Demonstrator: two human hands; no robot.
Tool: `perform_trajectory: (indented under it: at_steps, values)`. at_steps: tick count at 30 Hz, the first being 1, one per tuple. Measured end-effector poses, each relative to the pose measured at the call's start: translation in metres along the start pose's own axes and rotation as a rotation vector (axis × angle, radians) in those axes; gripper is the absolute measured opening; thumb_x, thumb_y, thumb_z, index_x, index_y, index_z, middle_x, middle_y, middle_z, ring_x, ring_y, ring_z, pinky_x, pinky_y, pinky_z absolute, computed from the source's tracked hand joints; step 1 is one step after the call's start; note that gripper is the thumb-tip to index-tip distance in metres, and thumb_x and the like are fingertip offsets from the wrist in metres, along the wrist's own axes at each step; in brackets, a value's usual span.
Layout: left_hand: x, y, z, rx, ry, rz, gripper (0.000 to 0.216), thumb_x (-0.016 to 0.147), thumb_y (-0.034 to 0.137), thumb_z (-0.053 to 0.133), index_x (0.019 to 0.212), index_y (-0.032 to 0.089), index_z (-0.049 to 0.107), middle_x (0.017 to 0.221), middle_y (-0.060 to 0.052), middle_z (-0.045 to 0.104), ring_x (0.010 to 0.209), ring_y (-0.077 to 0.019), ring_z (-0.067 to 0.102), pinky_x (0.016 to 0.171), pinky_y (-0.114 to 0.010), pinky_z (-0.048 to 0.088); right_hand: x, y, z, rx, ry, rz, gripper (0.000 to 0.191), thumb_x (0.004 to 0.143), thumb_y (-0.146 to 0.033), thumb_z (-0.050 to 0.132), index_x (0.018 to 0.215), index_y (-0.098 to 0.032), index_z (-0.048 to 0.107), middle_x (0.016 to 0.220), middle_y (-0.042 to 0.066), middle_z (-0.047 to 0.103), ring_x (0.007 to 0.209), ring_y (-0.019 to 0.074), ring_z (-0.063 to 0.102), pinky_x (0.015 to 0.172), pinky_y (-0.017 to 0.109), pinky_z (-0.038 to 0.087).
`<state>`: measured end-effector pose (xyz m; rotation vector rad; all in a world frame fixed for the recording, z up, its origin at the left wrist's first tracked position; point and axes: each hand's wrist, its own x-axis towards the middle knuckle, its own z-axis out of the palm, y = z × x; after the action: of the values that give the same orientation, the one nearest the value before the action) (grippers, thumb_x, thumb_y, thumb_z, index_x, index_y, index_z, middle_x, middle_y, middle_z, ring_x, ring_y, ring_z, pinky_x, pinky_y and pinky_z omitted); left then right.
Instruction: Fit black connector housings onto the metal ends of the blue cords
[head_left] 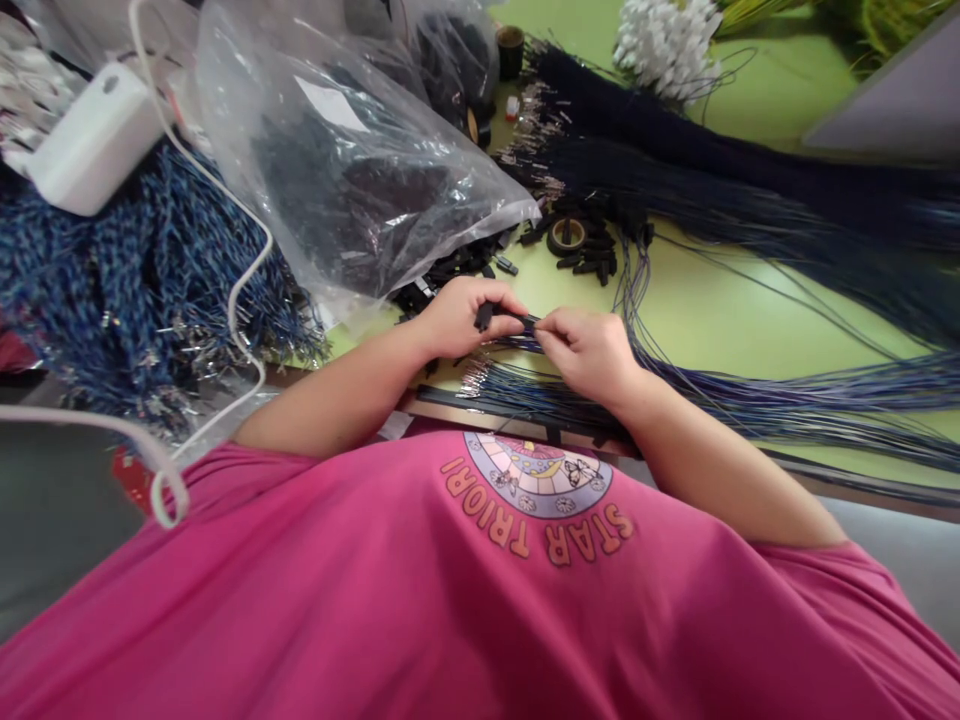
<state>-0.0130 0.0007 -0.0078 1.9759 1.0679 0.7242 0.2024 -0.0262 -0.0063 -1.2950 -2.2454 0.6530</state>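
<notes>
Between thumb and fingers, my left hand point(459, 318) grips a small black plastic connector point(486, 316). Touching its fingertips, my right hand point(589, 345) is closed in a pinch on a thin dark wire point(529, 325), whose end reaches the left fingers; whether it sits in a connector there I cannot tell. Beneath both hands lies a bundle of blue and black wires point(517, 388) with bare metal terminals point(474, 378) at the left end. More wires with black connectors point(637, 235) at their ends curve down past the right hand.
A clear plastic bag point(360, 170) of dark parts lies behind my left hand. Black connectors point(596, 250) and a tape roll point(565, 235) are on the green table point(750, 330). Twisted blue wires point(150, 280) and a white box with a cable point(97, 140) stand left; dark wires point(712, 170) lie right.
</notes>
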Motion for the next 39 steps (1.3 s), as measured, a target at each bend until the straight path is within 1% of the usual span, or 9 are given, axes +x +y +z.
perform_trajectory:
  at_steps: [3, 6, 9, 13, 20, 25, 30, 33, 39]
  values:
    - [0.002, -0.002, -0.011, 0.027, -0.008, -0.063, 0.026, 0.074, 0.036, 0.074, 0.089, 0.015, 0.075, 0.083, -0.004, 0.074, 0.076, -0.0138, 0.065, 0.074, -0.026, 0.049, 0.009, 0.015, -0.008, 0.088, -0.049, 0.056, 0.027, 0.090, -0.032, 0.052, 0.087, -0.017, 0.074, 0.083, 0.006, 0.073, 0.075, 0.0179, 0.064, 0.072, 0.030, 0.046]
    - [0.003, -0.002, -0.020, 0.038, -0.010, -0.134, 0.024, 0.072, 0.032, 0.075, 0.091, 0.017, 0.076, 0.086, -0.003, 0.074, 0.078, -0.0131, 0.064, 0.078, -0.027, 0.049, 0.015, 0.027, -0.009, -0.070, -0.108, 0.001, 0.024, 0.087, -0.027, 0.055, 0.093, -0.016, 0.075, 0.093, 0.009, 0.072, 0.087, 0.0218, 0.063, 0.081, 0.033, 0.046]
    - [0.002, -0.001, -0.022, -0.006, -0.011, -0.171, 0.020, 0.073, 0.028, 0.075, 0.090, 0.018, 0.076, 0.081, -0.002, 0.072, 0.075, -0.0121, 0.063, 0.077, -0.027, 0.049, 0.016, 0.028, -0.003, -0.151, -0.192, -0.003, 0.020, 0.084, -0.023, 0.056, 0.087, -0.017, 0.075, 0.088, 0.009, 0.071, 0.083, 0.0214, 0.062, 0.076, 0.033, 0.045]
    - [0.001, 0.003, -0.022, -0.064, 0.001, -0.224, 0.020, 0.072, 0.028, 0.077, 0.089, 0.017, 0.076, 0.073, -0.001, 0.069, 0.068, -0.0113, 0.059, 0.071, -0.027, 0.048, 0.014, 0.025, -0.001, -0.039, -0.089, 0.027, 0.017, 0.080, -0.019, 0.056, 0.077, -0.018, 0.073, 0.082, 0.005, 0.071, 0.077, 0.0178, 0.061, 0.072, 0.030, 0.044]
    - [-0.001, 0.009, -0.022, -0.118, 0.018, -0.261, 0.024, 0.071, 0.029, 0.077, 0.092, 0.016, 0.076, 0.082, -0.003, 0.071, 0.068, -0.0105, 0.058, 0.070, -0.027, 0.047, 0.011, 0.022, -0.010, 0.112, 0.156, 0.177, 0.011, 0.071, -0.016, 0.058, 0.069, -0.018, 0.069, 0.062, 0.000, 0.064, 0.057, 0.0130, 0.053, 0.060, 0.027, 0.042]
    - [-0.001, 0.005, -0.014, -0.225, 0.022, -0.292, 0.024, 0.071, 0.031, 0.076, 0.091, 0.017, 0.075, 0.073, -0.001, 0.067, 0.060, -0.0090, 0.053, 0.062, -0.026, 0.045, 0.007, 0.003, -0.010, 0.274, 0.088, 0.067, 0.018, 0.078, -0.026, 0.061, 0.088, -0.018, 0.074, 0.071, 0.000, 0.068, 0.062, 0.0130, 0.057, 0.062, 0.027, 0.044]
    - [-0.002, 0.002, -0.008, -0.337, 0.006, -0.310, 0.024, 0.071, 0.031, 0.075, 0.092, 0.018, 0.073, 0.065, 0.001, 0.062, 0.053, -0.0076, 0.048, 0.054, -0.024, 0.040, 0.006, -0.004, -0.010, 0.344, 0.143, 0.098, 0.017, 0.081, -0.028, 0.062, 0.077, -0.018, 0.075, 0.075, 0.003, 0.073, 0.068, 0.0150, 0.062, 0.066, 0.029, 0.047]
    - [-0.002, 0.002, -0.007, -0.317, 0.006, -0.309, 0.026, 0.071, 0.032, 0.076, 0.092, 0.017, 0.074, 0.067, 0.000, 0.064, 0.055, -0.0081, 0.050, 0.056, -0.025, 0.042, 0.006, -0.002, -0.011, 0.337, 0.195, 0.129, 0.013, 0.077, -0.024, 0.064, 0.074, -0.018, 0.075, 0.075, 0.003, 0.073, 0.067, 0.0152, 0.063, 0.066, 0.029, 0.047]
    - [0.000, 0.006, -0.008, -0.220, 0.007, -0.294, 0.023, 0.071, 0.031, 0.075, 0.089, 0.017, 0.074, 0.076, -0.002, 0.069, 0.065, -0.0109, 0.057, 0.067, -0.028, 0.048, 0.005, -0.001, -0.009, 0.243, 0.157, 0.121, 0.015, 0.077, -0.022, 0.062, 0.074, -0.019, 0.076, 0.075, 0.003, 0.073, 0.068, 0.0158, 0.063, 0.066, 0.029, 0.047]
